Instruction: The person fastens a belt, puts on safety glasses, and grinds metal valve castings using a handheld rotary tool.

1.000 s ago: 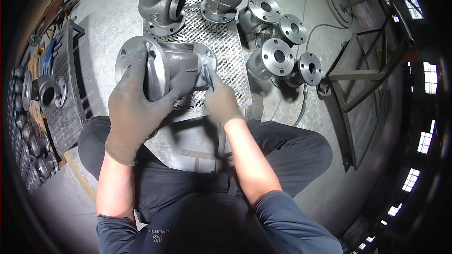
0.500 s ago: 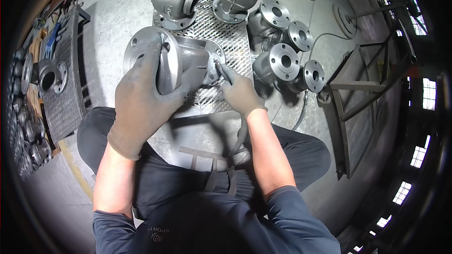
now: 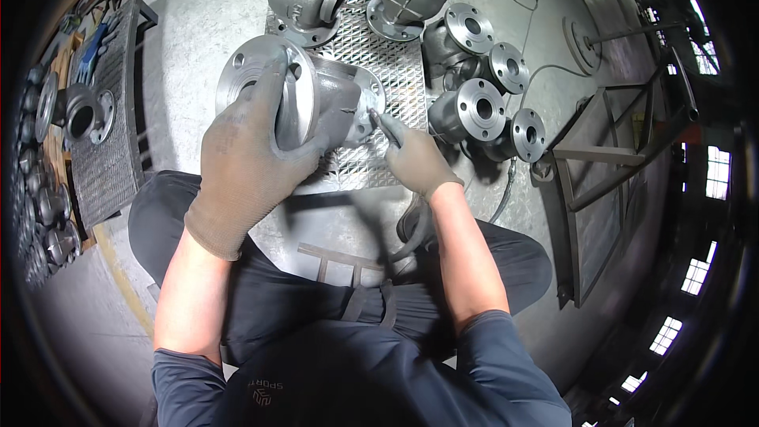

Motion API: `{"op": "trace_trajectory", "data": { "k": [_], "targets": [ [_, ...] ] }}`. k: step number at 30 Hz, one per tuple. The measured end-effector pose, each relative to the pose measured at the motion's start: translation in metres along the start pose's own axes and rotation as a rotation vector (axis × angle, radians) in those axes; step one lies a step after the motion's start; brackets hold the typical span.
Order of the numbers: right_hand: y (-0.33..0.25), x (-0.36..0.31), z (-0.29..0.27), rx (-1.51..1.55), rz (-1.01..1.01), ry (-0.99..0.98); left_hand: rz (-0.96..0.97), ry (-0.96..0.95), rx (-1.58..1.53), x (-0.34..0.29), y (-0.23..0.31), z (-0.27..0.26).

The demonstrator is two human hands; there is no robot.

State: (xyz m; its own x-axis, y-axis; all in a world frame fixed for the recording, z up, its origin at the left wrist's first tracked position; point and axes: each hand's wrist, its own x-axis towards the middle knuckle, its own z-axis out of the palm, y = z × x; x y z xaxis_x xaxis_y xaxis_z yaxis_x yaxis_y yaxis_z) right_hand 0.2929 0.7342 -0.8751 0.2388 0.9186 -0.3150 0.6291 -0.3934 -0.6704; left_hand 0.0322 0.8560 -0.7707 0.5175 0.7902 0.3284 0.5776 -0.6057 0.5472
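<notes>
A grey cast valve body [image 3: 338, 107] with round machined flanges lies on its side on a metal tread-plate bench [image 3: 403, 71]. My gloved left hand [image 3: 257, 150] grips its larger flange [image 3: 239, 71], fingers over the face and thumb along the barrel side. In my gloved right hand [image 3: 423, 160] is a slim, dark-tipped tool [image 3: 375, 115], pinched between the fingers; its kind is not clear. The tip points at the small far flange [image 3: 370, 99], which has a pale, brighter patch. Whether it touches the metal I cannot tell.
Two larger valve bodies [image 3: 304, 0] stand at the bench's far end. Several flanged castings [image 3: 479, 109] cluster right of it. A dark hose [image 3: 413, 241] runs beneath my right forearm. A metal frame [image 3: 601, 150] stands at right; another casting [image 3: 79, 120] rests on a left-hand rack.
The whole view has shifted slightly, setting the bench things a little to the right. The tool's tip has moved slightly downward along the small flange. My left hand keeps its hold.
</notes>
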Motion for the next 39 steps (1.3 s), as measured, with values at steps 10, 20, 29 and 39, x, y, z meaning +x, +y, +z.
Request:
{"op": "trace_trajectory", "data": {
  "k": [10,20,29,39],
  "targets": [
    [-0.011,0.006,-0.014,-0.038,-0.023,-0.153,-0.004,-0.029,-0.014,0.003,0.001,0.0],
    [-0.015,0.008,-0.023,-0.095,-0.032,-0.185,-0.124,-0.107,-0.045,0.005,0.006,-0.002],
    [-0.006,0.009,-0.032,-0.043,0.037,-0.129,-0.084,-0.087,-0.054,0.004,0.004,-0.001],
    [0.005,0.013,-0.047,-0.263,-0.107,-0.298,-0.11,-0.128,-0.05,0.005,0.006,-0.005]
  ]
}}
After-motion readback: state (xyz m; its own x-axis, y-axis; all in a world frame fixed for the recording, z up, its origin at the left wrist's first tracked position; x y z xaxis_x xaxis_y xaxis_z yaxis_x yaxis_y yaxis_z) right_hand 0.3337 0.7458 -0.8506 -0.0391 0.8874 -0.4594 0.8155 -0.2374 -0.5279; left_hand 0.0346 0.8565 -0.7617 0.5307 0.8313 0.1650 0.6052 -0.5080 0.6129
